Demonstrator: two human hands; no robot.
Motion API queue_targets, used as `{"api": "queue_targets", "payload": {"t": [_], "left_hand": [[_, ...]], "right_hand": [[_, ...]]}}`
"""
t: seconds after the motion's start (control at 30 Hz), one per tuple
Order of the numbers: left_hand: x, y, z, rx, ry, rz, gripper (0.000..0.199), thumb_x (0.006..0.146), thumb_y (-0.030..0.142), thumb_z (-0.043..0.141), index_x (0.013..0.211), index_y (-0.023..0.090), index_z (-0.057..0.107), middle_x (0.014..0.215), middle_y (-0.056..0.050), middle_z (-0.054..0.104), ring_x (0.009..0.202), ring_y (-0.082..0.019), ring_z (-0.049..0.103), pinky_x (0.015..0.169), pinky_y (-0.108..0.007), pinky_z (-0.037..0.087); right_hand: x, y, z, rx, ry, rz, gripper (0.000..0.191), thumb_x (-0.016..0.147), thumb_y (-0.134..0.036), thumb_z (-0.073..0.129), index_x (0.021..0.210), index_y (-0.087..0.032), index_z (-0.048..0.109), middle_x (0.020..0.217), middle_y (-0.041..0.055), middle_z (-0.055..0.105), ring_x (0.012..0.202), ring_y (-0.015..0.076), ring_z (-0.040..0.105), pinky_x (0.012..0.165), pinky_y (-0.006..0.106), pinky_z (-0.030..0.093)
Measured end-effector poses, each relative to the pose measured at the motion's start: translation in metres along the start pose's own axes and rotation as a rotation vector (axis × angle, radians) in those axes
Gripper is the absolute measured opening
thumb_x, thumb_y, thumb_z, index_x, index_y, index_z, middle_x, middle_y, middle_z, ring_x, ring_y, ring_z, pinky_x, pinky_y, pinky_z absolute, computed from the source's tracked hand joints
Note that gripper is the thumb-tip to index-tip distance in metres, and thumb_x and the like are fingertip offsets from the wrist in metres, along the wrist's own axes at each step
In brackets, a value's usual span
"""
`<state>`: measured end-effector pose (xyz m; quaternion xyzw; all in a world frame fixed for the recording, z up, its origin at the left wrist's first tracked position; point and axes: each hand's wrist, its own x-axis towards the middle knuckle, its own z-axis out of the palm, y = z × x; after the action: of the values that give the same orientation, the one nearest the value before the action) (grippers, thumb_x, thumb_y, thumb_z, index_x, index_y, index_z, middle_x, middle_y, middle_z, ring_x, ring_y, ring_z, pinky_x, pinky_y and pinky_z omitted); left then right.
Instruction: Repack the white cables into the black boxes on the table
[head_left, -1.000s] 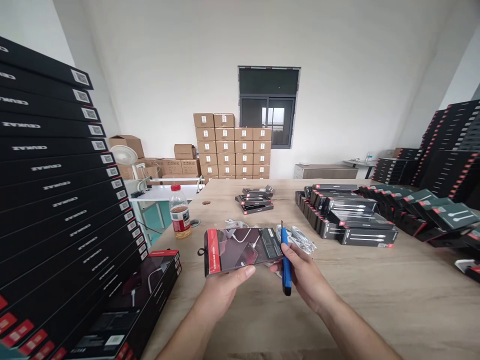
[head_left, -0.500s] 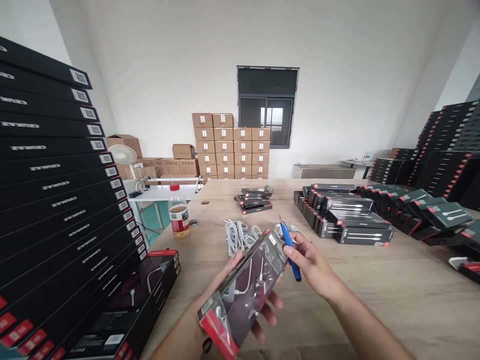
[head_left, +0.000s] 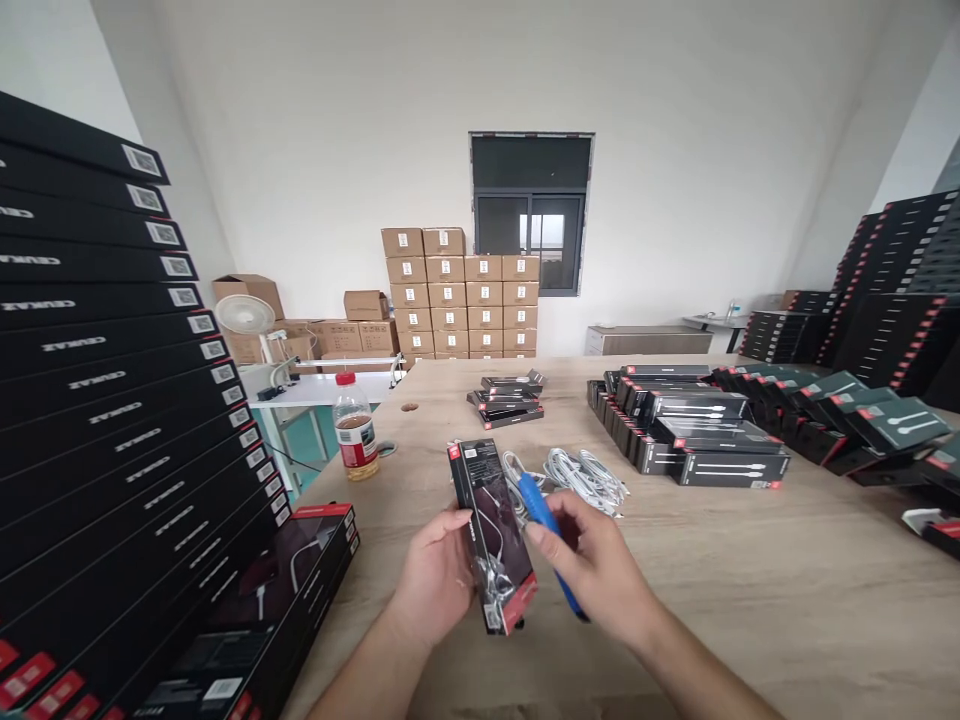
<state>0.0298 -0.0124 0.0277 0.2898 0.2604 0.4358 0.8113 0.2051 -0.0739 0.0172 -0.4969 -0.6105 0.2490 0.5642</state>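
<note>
My left hand [head_left: 439, 575] is closed on a black-and-red cable box [head_left: 496, 545], its thumb on the left side. The box is tilted, with a cable pictured on its face and shiny clear wrap bunched near its lower end. In my right hand [head_left: 592, 550] is a blue utility knife [head_left: 537, 500], pointing up and to the left, close to the box's right edge. No blade can be made out now. Bundles of white cables [head_left: 585, 480] lie on the table just beyond my hands.
Tall stacked black boxes [head_left: 97, 400] rise on the left, beside a bottle [head_left: 355, 430]. A small pile of boxes [head_left: 506, 400] sits ahead. Rows of cable boxes [head_left: 720, 465] fill the right of the wooden table [head_left: 750, 570]. Cartons [head_left: 450, 295] stand behind.
The cable box has turned more upright and moved away from me, showing its side. The knife has come down and left, nearer the box. More of the white cables shows.
</note>
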Motion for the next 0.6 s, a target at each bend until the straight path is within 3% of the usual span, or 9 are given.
{"api": "queue_targets", "payload": {"t": [0.2,0.33,0.43,0.53,0.6], "left_hand": [[0.001,-0.005,-0.001,0.01,-0.087,-0.001,0.02,0.07,0.029,0.062,0.078,0.013,0.072,0.075,-0.01,0.076,0.082,-0.031,0.072,0.084,-0.043,0.053],[-0.001,-0.013,0.002,0.079,-0.096,-0.041,0.045,0.084,0.055,0.059,0.093,0.014,0.074,0.082,-0.011,0.077,0.083,-0.032,0.073,0.075,-0.041,0.055],[0.001,-0.021,0.004,0.208,-0.02,-0.116,0.064,0.083,0.073,0.053,0.105,0.016,0.073,0.083,-0.011,0.078,0.082,-0.033,0.074,0.064,-0.038,0.056],[0.002,-0.029,0.005,0.243,0.068,-0.041,0.064,0.083,0.072,0.055,0.113,0.017,0.071,0.088,-0.01,0.079,0.089,-0.031,0.074,0.072,-0.038,0.057],[-0.002,-0.035,0.007,0.196,0.012,0.05,0.055,0.084,0.062,0.063,0.117,0.019,0.071,0.099,-0.01,0.079,0.102,-0.031,0.071,0.085,-0.038,0.055]], "right_hand": [[-0.014,-0.004,0.019,-0.007,-0.113,0.074,0.024,0.081,-0.049,0.07,0.083,-0.025,0.066,0.065,-0.0012,0.063,0.059,0.0172,0.056,0.056,0.026,0.043],[-0.015,-0.005,0.021,-0.052,-0.094,0.053,0.022,0.083,-0.047,0.069,0.083,-0.025,0.065,0.062,-0.0022,0.062,0.054,0.0156,0.054,0.053,0.025,0.039],[-0.016,-0.004,0.024,-0.094,-0.051,0.036,0.021,0.087,-0.045,0.065,0.084,-0.024,0.063,0.064,-0.0021,0.062,0.054,0.0151,0.053,0.053,0.025,0.038],[-0.012,-0.003,0.026,-0.124,-0.004,-0.004,0.022,0.09,-0.043,0.062,0.083,-0.022,0.059,0.068,-0.0011,0.062,0.059,0.0157,0.054,0.057,0.026,0.04],[-0.005,-0.002,0.022,-0.087,0.064,-0.012,0.024,0.091,-0.045,0.06,0.084,-0.022,0.059,0.071,0.0001,0.063,0.065,0.017,0.056,0.062,0.027,0.043]]}}
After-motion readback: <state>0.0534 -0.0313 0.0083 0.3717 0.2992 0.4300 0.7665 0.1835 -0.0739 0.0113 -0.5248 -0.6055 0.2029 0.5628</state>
